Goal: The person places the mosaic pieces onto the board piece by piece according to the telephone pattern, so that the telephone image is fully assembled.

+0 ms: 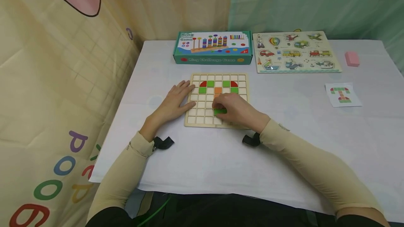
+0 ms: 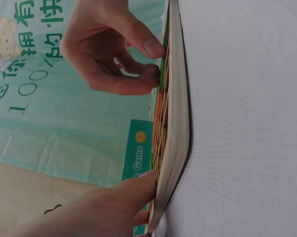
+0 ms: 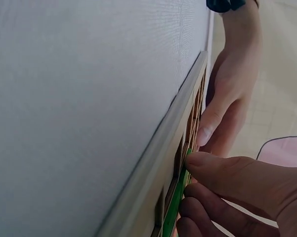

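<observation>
Head view: green pc [image 1: 220, 111] pinched by R hand [image 1: 231, 106], thumb & fingers curled in, ctr of frame.
Pc is held low on grid board [image 1: 201, 111]; board's left edge is touched by L hand [image 1: 175, 101], fingers spread, relaxed. Orange tile [image 1: 218, 90] & red tiles [image 1: 234, 84] are seated higher up. Pattern card [image 1: 342, 94] is laid mid-right; game box [image 1: 213, 47] is set upper ctr, picture puzzle [image 1: 296, 52] & pink block [image 1: 351, 59] upper right.
</observation>
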Tool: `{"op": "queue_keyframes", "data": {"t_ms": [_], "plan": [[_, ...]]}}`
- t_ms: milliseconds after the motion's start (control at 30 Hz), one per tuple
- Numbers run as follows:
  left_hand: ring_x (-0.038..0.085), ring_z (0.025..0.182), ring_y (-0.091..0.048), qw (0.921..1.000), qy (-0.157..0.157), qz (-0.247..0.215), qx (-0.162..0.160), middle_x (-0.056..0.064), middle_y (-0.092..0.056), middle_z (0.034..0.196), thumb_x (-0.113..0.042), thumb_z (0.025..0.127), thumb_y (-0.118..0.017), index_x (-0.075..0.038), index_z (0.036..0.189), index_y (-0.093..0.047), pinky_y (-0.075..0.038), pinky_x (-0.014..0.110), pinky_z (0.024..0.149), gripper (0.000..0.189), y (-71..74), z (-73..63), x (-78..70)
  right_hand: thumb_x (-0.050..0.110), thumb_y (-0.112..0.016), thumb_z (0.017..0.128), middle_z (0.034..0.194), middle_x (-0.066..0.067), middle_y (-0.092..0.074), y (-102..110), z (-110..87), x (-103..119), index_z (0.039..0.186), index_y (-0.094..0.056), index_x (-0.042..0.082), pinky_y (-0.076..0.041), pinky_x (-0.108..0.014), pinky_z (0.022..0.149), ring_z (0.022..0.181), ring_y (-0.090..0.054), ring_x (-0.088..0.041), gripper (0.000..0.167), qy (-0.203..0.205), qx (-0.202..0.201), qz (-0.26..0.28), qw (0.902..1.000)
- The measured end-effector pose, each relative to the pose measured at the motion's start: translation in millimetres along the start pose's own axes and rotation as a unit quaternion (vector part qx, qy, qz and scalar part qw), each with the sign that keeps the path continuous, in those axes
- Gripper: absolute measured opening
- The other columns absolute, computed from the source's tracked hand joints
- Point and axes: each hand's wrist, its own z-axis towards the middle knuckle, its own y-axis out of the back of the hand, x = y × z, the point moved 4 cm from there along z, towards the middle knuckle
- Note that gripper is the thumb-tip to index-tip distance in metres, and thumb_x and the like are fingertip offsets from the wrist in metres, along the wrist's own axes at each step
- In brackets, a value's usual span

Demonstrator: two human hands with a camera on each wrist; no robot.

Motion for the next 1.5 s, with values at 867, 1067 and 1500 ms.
{"op": "queue_keyframes", "data": {"t_ms": [867, 1067, 1500], "plan": [[0.031, 0.165, -0.009, 1.0, 0.0, 0.0, -0.003, 0.013, -0.021, 0.176, -0.041, 0.106, -0.062, -0.011, 0.165, -0.034, -0.004, 0.053, 0.134, 0.072, 0.1, -1.5, 0.4, 0.007, -0.084, 0.088, 0.108, -0.004, -0.076, 47.1, -85.8, -56.6, 0.116, -0.076, 0.007, -0.061, -0.044, 0.086, 0.099, -0.07, -0.022, 0.029, -0.105, -0.016, 0.047, 0.9932], [0.031, 0.165, -0.009, 1.0, 0.003, 0.002, -0.001, 0.013, -0.021, 0.176, -0.041, 0.106, -0.061, -0.011, 0.165, -0.034, -0.004, 0.052, 0.134, 0.072, 1.0, -0.9, -0.8, 0.008, -0.09, 0.083, 0.109, 0.002, -0.077, 45.8, -108.2, -65.2, 0.117, -0.078, 0.013, -0.059, -0.041, 0.088, 0.097, -0.068, -0.016, 0.037, -0.096, 0.002, 0.032, 0.9949], [0.031, 0.165, -0.009, 1.0, 0.0, -0.001, -0.002, 0.013, -0.022, 0.176, -0.042, 0.106, -0.062, -0.011, 0.165, -0.035, -0.004, 0.053, 0.134, 0.072, -1.1, 1.3, 1.7, 0.004, -0.091, 0.079, 0.107, 0.008, -0.074, 36.9, -120.6, -65.9, 0.11, -0.08, 0.018, -0.057, -0.029, 0.078, 0.091, -0.062, -0.008, 0.036, -0.004, -0.012, -0.001, 0.9999]]}}
